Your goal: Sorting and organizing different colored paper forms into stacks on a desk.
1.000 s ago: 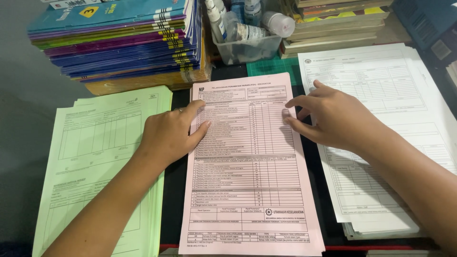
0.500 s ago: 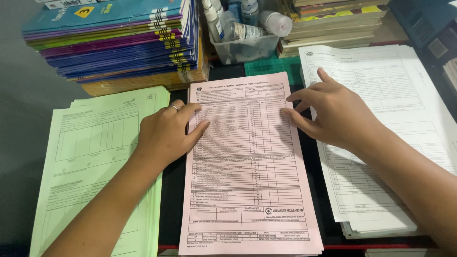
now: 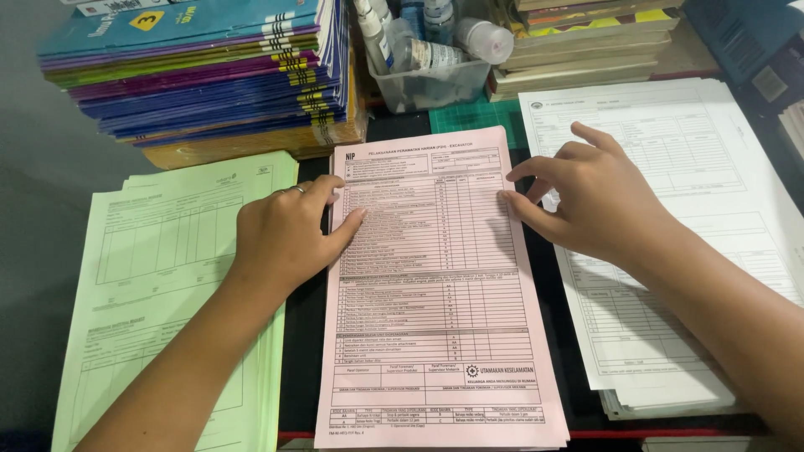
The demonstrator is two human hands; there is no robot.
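While both hands sit on the paperwork, the pink stack of forms [image 3: 435, 293] lies dead centre on the dark tabletop [image 3: 301, 368], running lengthwise away from the camera, with its near end right at the tabletop's front edge. The left hand [image 3: 289, 230] rests palm down across the pink stack's left edge, fingers [image 3: 322, 191] loosely together and pointing right, thumb lying on the pink sheet, a ring on one finger. It isn't pinching anything, just pressing flat. The right hand [image 3: 590, 201] comes in from the right side, its fingers slightly spread and curled, tips touching the pink stack's right edge near the top half, the rest of the hand over the white stack of forms [image 3: 670, 251]. Can't tell if it's lifting a sheet corner or just touching. Left of the pink one is a green stack of forms [image 3: 167, 276], a bit fanned out. Behind are a pile of colourful books [image 3: 201, 75], a clear plastic bin [image 3: 431, 84] with small bottles in it, and another pile of books [image 3: 586, 46] back right.
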